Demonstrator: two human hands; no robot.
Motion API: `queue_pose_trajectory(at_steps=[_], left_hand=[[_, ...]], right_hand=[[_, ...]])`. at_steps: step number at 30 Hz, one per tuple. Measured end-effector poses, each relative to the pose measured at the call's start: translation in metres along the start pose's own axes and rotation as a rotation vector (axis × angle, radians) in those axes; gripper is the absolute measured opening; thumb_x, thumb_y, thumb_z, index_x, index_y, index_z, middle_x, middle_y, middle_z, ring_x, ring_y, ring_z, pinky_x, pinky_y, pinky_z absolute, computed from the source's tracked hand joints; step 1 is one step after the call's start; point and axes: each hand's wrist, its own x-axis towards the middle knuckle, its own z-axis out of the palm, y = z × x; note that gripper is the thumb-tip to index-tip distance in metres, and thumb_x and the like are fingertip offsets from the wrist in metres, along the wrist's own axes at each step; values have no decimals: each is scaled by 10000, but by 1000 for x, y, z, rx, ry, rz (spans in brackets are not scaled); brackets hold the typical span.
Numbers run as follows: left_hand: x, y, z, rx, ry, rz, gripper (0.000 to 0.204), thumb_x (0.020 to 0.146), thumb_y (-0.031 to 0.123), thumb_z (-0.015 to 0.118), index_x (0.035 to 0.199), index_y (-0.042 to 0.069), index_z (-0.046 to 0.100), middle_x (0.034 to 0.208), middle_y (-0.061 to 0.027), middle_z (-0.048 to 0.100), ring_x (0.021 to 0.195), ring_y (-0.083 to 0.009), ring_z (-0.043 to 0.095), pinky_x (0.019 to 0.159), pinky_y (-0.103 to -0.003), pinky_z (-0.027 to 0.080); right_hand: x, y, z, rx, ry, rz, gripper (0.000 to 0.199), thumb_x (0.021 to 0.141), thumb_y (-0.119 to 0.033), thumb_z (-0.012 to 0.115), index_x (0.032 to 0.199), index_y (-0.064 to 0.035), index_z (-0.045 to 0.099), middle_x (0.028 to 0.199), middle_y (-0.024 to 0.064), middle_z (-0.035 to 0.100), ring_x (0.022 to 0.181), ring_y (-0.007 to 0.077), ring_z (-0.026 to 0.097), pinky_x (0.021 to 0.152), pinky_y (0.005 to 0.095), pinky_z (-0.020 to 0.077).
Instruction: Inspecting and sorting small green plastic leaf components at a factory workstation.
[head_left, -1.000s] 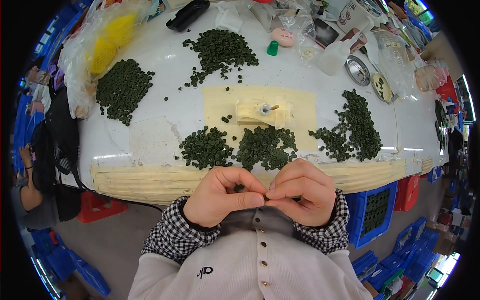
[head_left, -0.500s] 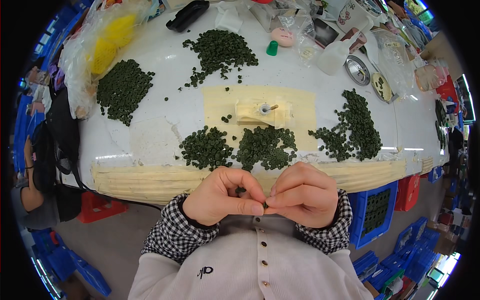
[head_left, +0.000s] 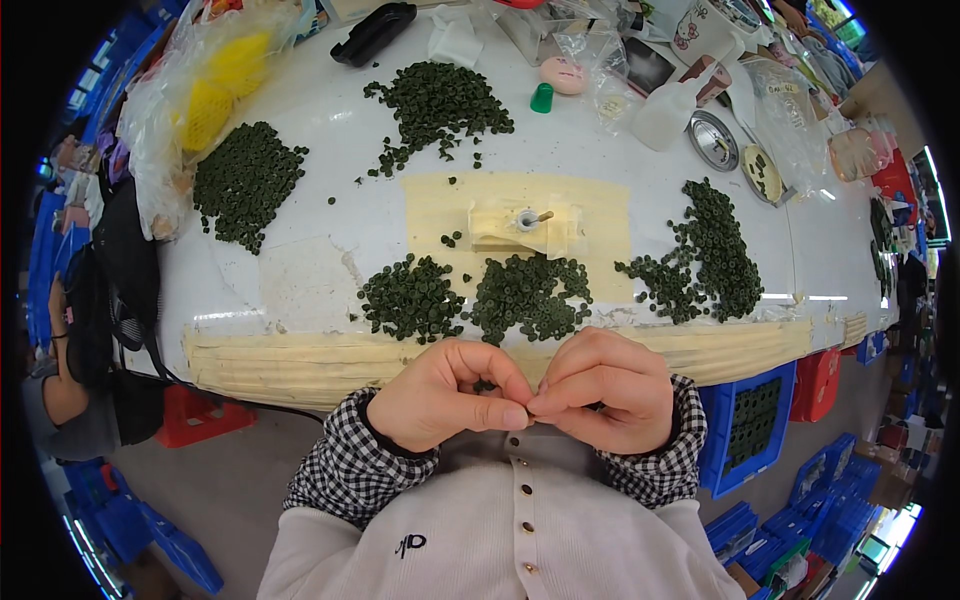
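My left hand (head_left: 450, 395) and my right hand (head_left: 607, 390) meet at the fingertips just in front of the table's near edge. Thumb and forefinger of each are pinched on one small dark green part, almost wholly covered by the fingers. More small dark green parts (head_left: 484, 386) show inside the curled fingers of my left hand. Right beyond my hands lie two heaps of small round dark green parts, a left heap (head_left: 412, 298) and a right heap (head_left: 530, 298). Behind them stands a taped block (head_left: 500, 222) with a short upright pin (head_left: 545, 215).
Further heaps of green parts lie at the right (head_left: 722, 250), far left (head_left: 250, 185) and back (head_left: 440, 105). A green cap (head_left: 542, 98), a white squeeze bottle (head_left: 665, 115) and a round metal lid (head_left: 714, 140) stand at the back right. A blue crate (head_left: 745, 430) sits below the right edge.
My fingertips have closed further over the small green part, which shows less now. Both hands stay in nearly the same place; the heaps look unchanged.
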Motion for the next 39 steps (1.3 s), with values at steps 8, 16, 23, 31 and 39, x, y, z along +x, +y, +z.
queue_pose_trajectory(at_steps=[8,16,23,31,39], left_hand=[[0,4,4,71,26,12,125,780,-28,690,887,6,636,855,-41,653,776,-85,602,712,-203,488],[-3,7,8,78,90,6,89,828,15,656,912,-10,647,862,-70,671,777,-93,615,717,-209,491],[-2,0,13,337,243,167,105,847,19,632,940,-22,658,882,-79,678,776,-71,606,702,-192,472],[0,-1,16,247,312,213,100,841,13,635,933,-6,671,829,-35,670,663,-8,488,585,-160,384],[-2,-4,13,475,355,306,109,831,11,636,930,-4,678,699,50,589,576,17,403,502,-151,332]], right_hand=[[2,-2,-5,-66,-34,-12,195,669,-22,754,847,-33,674,781,52,596,669,182,574,565,276,446],[5,-6,-8,-122,-48,0,196,670,-15,747,852,-26,674,778,58,604,671,186,579,563,277,453],[6,-7,-8,-243,-27,73,196,678,62,722,847,-30,684,776,49,607,672,160,587,579,253,458],[4,0,-1,-90,60,161,170,710,54,704,862,-12,669,792,78,622,690,170,605,588,258,482],[1,2,6,95,139,323,144,709,60,680,835,-5,648,779,87,639,733,177,614,654,262,477]])
